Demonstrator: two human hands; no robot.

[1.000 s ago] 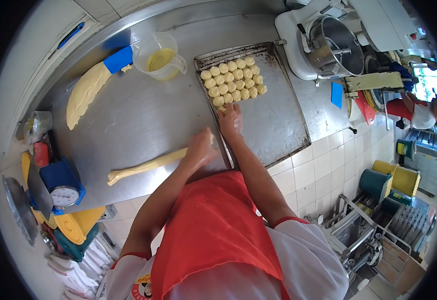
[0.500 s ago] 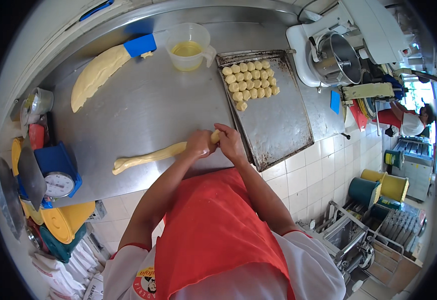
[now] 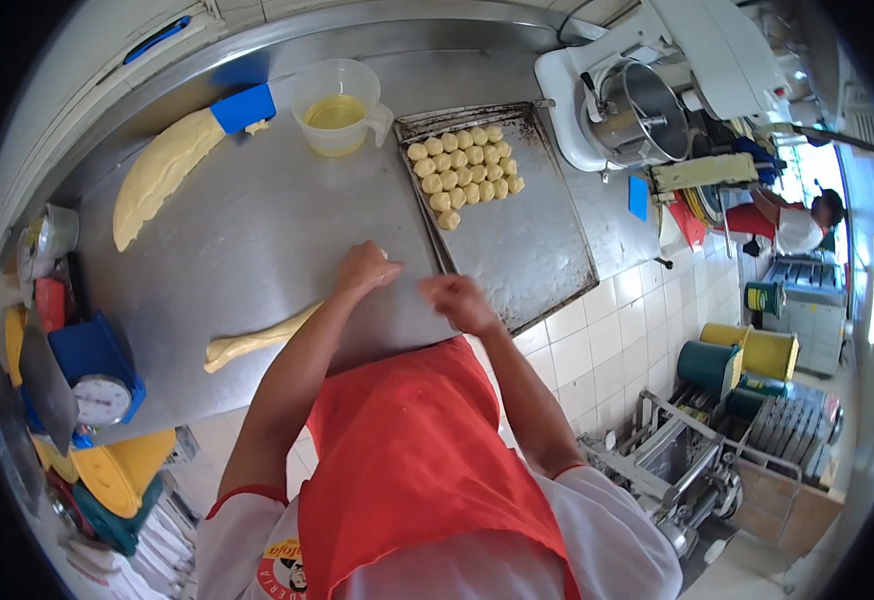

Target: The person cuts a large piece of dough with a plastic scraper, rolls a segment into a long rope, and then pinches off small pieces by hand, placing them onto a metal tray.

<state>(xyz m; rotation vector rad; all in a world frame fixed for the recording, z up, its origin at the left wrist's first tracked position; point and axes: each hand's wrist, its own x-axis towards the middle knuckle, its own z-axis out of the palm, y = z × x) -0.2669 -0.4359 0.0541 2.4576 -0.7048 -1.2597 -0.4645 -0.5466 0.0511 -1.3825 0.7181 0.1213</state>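
Note:
A rope of pale yellow dough (image 3: 257,345) lies on the steel table and runs behind my left forearm. My left hand (image 3: 365,268) is closed at its upper right end, with a small pale bit of dough showing at the fingers. Apart from it, by the near left edge of the baking tray (image 3: 537,260), my right hand (image 3: 462,304) is curled closed and blurred; what it holds is hidden. Several small dough balls (image 3: 464,168) sit in rows on the far left part of the tray.
A large dough slab (image 3: 162,175) with a blue scraper (image 3: 244,108) lies far left, beside a measuring jug (image 3: 337,115) of yellow liquid. A stand mixer (image 3: 637,115) stands far right, a dial scale (image 3: 102,398) at left. Another person (image 3: 792,225) is at far right.
My hands, close together around the dough's end before, have come apart; the right now sits lower, nearer the tray. The whole view has shifted slightly, while the dough balls look the same.

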